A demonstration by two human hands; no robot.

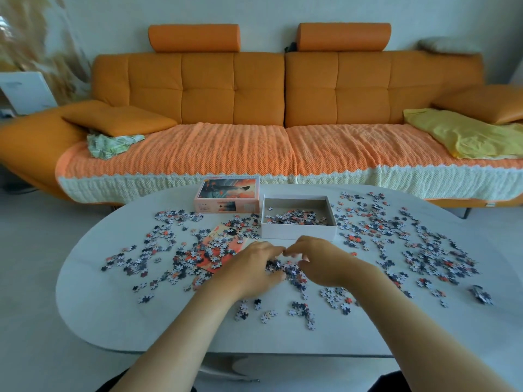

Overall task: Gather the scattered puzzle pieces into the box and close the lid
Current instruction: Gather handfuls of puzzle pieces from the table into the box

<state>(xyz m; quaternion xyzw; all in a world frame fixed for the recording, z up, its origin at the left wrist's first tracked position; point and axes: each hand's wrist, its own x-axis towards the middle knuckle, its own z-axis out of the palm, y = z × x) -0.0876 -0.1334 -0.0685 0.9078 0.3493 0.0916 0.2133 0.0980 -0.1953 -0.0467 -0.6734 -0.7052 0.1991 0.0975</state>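
An open white box (298,232) stands on the far middle of the table with a small heap of puzzle pieces (294,217) inside. Its picture lid (227,195) lies just left of it. Many small puzzle pieces (410,239) lie scattered over the table, thickest on the right and over a printed sheet (215,247) on the left. In front of the box, my left hand (252,268) and my right hand (319,260) cup together around a little pile of pieces (283,268), fingers curled over it and fingertips nearly touching.
The pale oval table (113,321) has its near edge below my forearms. An orange sofa (235,89) with a knitted cover, cushions and a yellow cloth (464,134) stands behind the table.
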